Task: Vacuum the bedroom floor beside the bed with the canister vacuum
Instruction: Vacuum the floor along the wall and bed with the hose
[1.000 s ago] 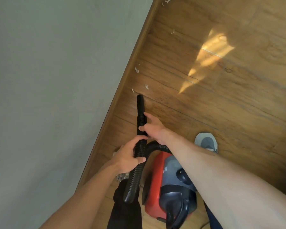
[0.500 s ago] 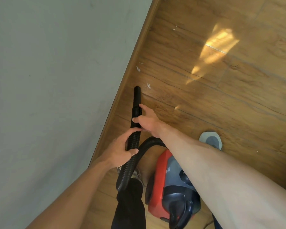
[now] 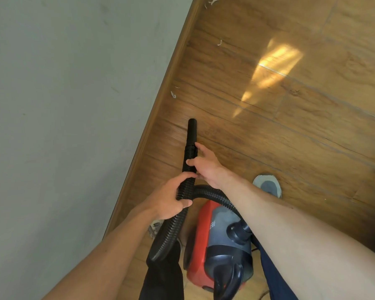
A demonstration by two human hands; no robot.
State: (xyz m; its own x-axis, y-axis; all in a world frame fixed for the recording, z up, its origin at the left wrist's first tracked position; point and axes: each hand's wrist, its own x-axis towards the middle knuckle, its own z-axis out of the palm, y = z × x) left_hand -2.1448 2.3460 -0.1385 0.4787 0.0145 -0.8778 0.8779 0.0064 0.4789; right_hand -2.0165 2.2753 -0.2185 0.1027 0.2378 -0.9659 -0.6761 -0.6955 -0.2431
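Observation:
A red and grey canister vacuum [image 3: 204,241] sits on the wooden floor [image 3: 290,137] between my legs. Its black ribbed hose [image 3: 171,230] loops up from the canister and ends in a smooth black nozzle [image 3: 192,128] pointing forward, low over the floor near the baseboard. My left hand [image 3: 171,198] grips the ribbed hose from the left. My right hand [image 3: 206,165] holds the hose just ahead of it, thumb on the ribs and a finger stretched toward the nozzle. Small white scraps [image 3: 173,95] lie ahead of the nozzle by the baseboard.
A plain grey surface [image 3: 74,126] fills the left side, edged by a wooden baseboard [image 3: 160,100]. More white scraps [image 3: 219,42] lie farther along it. My grey shoe [image 3: 267,186] stands right of the hose. A sunlit patch [image 3: 273,68] glares on the floor.
The nozzle has swung slightly right, away from the baseboard. A white scrap that lay just ahead of its tip is no longer seen. Both hands keep their hold on the hose.

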